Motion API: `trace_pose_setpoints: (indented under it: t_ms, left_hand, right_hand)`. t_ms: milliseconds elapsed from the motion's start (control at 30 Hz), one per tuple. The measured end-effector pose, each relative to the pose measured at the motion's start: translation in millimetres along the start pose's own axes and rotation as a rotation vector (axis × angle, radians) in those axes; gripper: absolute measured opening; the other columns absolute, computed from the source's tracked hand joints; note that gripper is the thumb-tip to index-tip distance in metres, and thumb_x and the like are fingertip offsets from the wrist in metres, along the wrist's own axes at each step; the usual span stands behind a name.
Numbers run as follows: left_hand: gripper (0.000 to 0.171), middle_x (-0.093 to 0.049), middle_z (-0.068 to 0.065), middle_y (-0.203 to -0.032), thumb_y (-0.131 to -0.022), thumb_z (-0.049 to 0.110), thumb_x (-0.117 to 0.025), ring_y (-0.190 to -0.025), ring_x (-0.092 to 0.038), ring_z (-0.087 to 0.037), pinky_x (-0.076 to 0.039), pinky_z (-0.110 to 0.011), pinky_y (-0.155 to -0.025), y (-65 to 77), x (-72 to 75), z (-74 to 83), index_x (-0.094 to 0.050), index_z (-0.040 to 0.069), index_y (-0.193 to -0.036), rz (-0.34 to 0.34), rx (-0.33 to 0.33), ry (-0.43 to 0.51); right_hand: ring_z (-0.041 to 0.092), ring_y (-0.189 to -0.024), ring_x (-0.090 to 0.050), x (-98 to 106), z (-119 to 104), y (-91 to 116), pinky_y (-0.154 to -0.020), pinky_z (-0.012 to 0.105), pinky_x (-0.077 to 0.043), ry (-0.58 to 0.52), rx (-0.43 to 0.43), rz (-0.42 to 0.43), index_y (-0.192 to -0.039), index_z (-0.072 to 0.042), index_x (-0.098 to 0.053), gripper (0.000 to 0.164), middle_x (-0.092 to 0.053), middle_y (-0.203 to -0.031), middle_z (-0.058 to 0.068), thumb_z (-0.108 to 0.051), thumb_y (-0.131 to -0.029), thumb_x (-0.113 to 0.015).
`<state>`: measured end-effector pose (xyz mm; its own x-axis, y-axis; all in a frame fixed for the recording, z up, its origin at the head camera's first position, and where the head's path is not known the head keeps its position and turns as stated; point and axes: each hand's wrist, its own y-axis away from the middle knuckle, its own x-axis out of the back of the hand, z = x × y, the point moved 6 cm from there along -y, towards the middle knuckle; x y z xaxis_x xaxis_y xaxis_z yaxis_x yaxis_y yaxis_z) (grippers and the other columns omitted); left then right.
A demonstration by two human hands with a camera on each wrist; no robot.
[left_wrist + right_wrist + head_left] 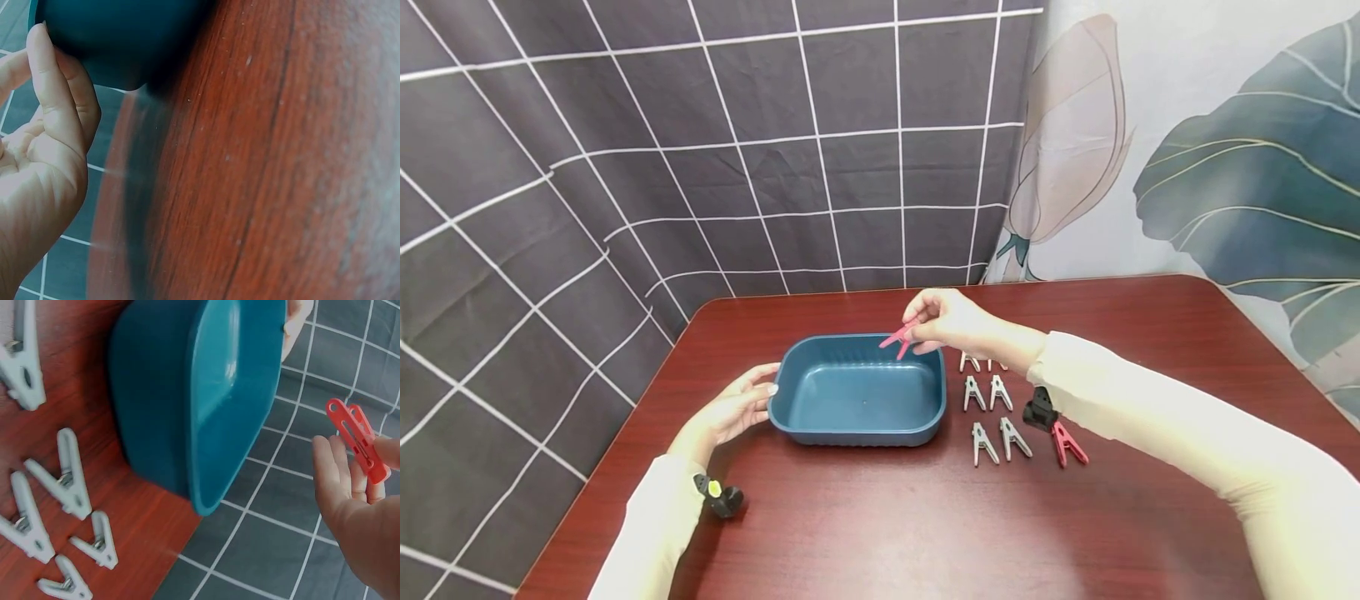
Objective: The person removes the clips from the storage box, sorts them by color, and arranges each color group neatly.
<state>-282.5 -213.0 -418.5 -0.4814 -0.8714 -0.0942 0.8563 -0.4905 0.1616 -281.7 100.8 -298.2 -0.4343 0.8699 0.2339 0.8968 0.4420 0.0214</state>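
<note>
A blue plastic basin (857, 437) stands on the table. At its left end my left hand (733, 408) holds the rim, with the thumb at the edge and the other fingers against the outside wall. Over the basin's far right corner, my right hand (951, 321) pinches a red clothespin (895, 336) between thumb and fingers; this clothespin (357, 439) shows closely in the right wrist view. Its remaining fingers are spread loosely. The visible inside of the basin is bare. In the left wrist view, the left hand (47, 150) touches the basin's wall (119, 44).
Right of the basin lie several pale grey clothespins (982, 444) in rows, the farthest partly hidden by the right forearm. Another red clothespin (1067, 443) lies beside them, under the right wrist camera (1040, 408). A dark grid curtain (857, 175) hangs behind the reddish wooden table (865, 517).
</note>
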Motion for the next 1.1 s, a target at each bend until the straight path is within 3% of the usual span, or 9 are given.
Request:
trace_pose_setpoints:
  t_ms: [600, 833, 1100]
  left_hand:
    - [0.035, -0.06, 0.003, -0.108, -0.1, 0.002, -0.038, -0.091, -0.065, -0.009, -0.055, -0.026, -0.078, -1.5, 0.3, -0.5, -0.04, 0.023, -0.128, -0.003, 0.005, 0.002]
    - [0.035, -0.059, 0.002, -0.108, -0.1, 0.003, -0.039, -0.091, -0.065, -0.01, -0.054, -0.026, -0.079, -0.9, -0.8, 3.9, -0.04, 0.02, -0.13, 0.0, 0.011, 0.01]
    - [0.035, -0.062, 0.001, -0.105, -0.1, 0.003, -0.04, -0.088, -0.066, -0.011, -0.055, -0.024, -0.077, 1.4, -4.0, 0.5, -0.038, 0.019, -0.131, -0.02, -0.027, 0.04]
  right_hand:
    - [0.015, -0.076, -0.066, 54, 43, 55, -0.072, 0.038, -0.058, -0.094, -0.077, -0.007, -0.108, 0.015, -0.04, 0.025, -0.058, -0.085, 0.007, 0.009, -0.086, -0.051]
    - [0.012, -0.076, -0.065, 75, 56, 77, -0.071, 0.035, -0.058, -0.058, -0.131, 0.019, -0.115, 0.015, -0.039, 0.033, -0.061, -0.089, 0.005, 0.005, -0.087, -0.052]
    - [0.015, -0.081, -0.066, 96, 78, 103, -0.072, 0.035, -0.058, 0.017, -0.182, 0.07, -0.12, 0.017, -0.04, 0.039, -0.062, -0.092, 0.005, -0.002, -0.09, -0.057]
